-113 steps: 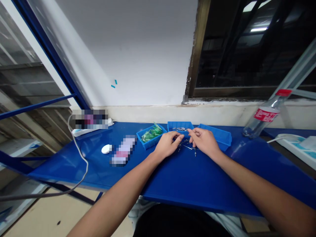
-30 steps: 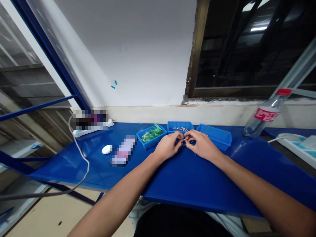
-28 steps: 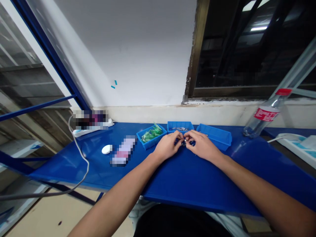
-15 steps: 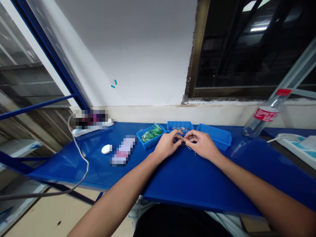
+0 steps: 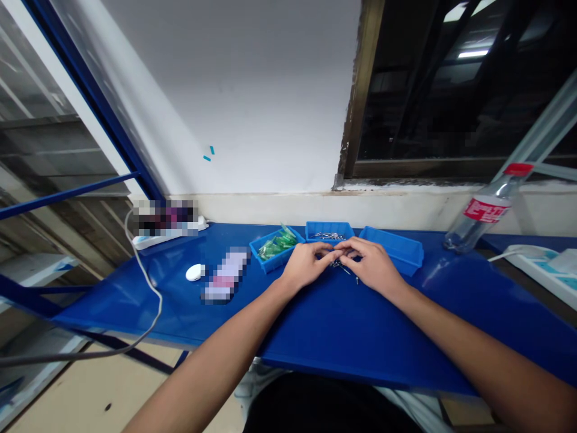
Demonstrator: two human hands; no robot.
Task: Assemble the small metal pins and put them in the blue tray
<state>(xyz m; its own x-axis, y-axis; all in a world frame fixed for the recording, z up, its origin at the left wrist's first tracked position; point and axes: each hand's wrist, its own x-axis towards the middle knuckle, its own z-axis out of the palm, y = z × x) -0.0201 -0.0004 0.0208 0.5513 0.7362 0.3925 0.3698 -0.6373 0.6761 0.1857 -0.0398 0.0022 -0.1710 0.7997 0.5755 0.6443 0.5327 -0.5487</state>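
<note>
My left hand [image 5: 306, 263] and my right hand [image 5: 367, 263] meet at the fingertips over the blue table [image 5: 342, 331]. Both are closed in a pinch, and whatever lies between the fingertips is too small and hidden to name. Under and just beside the fingers lie several small metal pieces [image 5: 345, 269]; one more rests near my right hand. Behind my hands a blue bin [image 5: 330, 228] holds thin metal pieces. To the left is a blue bin [image 5: 276, 260] with green packets. Behind my right hand sits another blue bin [image 5: 399, 248], its visible inside bare.
A white round object [image 5: 195, 272] and a pixelated flat object [image 5: 226, 275] lie at the left. A power strip [image 5: 171, 233] and cable [image 5: 155, 288] are farther left. A red-capped bottle [image 5: 487, 210] stands back right, near another white strip [image 5: 545, 270].
The fingers of both hands have flattened slightly and drawn closer together, covering more of the gap between them. The bins and other objects have stayed in place.
</note>
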